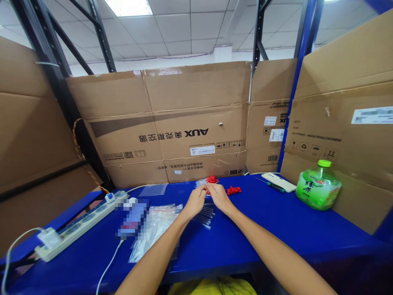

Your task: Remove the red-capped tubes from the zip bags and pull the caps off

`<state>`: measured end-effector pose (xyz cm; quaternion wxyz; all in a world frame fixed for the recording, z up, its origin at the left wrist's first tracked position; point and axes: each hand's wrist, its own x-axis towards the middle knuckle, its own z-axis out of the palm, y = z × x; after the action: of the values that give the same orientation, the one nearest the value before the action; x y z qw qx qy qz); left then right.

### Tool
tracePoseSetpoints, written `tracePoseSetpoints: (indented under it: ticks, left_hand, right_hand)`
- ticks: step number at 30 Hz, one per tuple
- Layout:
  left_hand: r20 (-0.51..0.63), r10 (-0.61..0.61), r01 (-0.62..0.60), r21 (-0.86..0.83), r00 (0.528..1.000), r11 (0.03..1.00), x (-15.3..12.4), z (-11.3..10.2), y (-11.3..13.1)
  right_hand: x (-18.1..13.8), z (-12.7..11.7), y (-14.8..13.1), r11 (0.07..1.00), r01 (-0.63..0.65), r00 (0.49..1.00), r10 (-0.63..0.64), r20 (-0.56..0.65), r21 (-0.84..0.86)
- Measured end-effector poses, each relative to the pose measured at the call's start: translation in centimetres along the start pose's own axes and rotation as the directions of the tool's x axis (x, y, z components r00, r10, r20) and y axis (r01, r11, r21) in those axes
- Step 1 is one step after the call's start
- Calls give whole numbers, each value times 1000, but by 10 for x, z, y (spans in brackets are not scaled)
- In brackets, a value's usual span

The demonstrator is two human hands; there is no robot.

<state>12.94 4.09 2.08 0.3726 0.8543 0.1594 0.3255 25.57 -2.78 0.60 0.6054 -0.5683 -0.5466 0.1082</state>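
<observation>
My left hand [196, 200] and my right hand [218, 196] meet over the blue table, fingers pinched together at the tips. Whatever they hold is too small and too covered to name. Just beyond the fingertips lies a small pile of red pieces [212, 179], beside some thin clear strips [201, 182]. More red pieces [233, 190] sit to the right of my right hand. Under and in front of my hands is a bunch of thin clear tubes [205, 217]. Left of my left forearm is a stack of clear plastic bags [159, 225].
A power strip [86, 223] with plugs and cables runs along the left, near a blurred phone [133, 219]. At the right stand a green bottle [318, 186], a white phone-like slab [279, 182] and a dark green screwdriver [275, 187]. Cardboard walls [196, 94] enclose the table.
</observation>
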Motion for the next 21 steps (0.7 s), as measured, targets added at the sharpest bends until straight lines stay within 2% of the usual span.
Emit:
tracePoseSetpoints:
  ticks: [5, 8, 11, 13, 18, 21]
  left_hand:
    - [-13, -28, 26, -112, 1000, 993, 2, 2, -2]
    - [2, -96, 94, -259, 995, 961, 1, 4, 2]
    - [117, -165, 201, -463, 979, 863, -1, 5, 9]
    - [200, -169, 253, -549, 965, 796, -3, 4, 15]
    - [324, -147, 325, -609, 934, 724, -5, -1, 23]
    - [298, -123, 273, -538, 947, 798, -5, -1, 20]
  right_hand:
    - [0, 2, 1, 999, -26, 1000, 27, -9, 42]
    - [2, 0, 1, 992, -70, 997, 72, -21, 109]
    - [5, -3, 0, 951, -181, 980, 196, -36, 250]
    - [7, -4, -1, 899, -258, 960, 278, -8, 353]
    - [7, -4, -6, 793, -332, 935, 349, 65, 511]
    - [7, -4, -6, 782, -330, 934, 351, 64, 529]
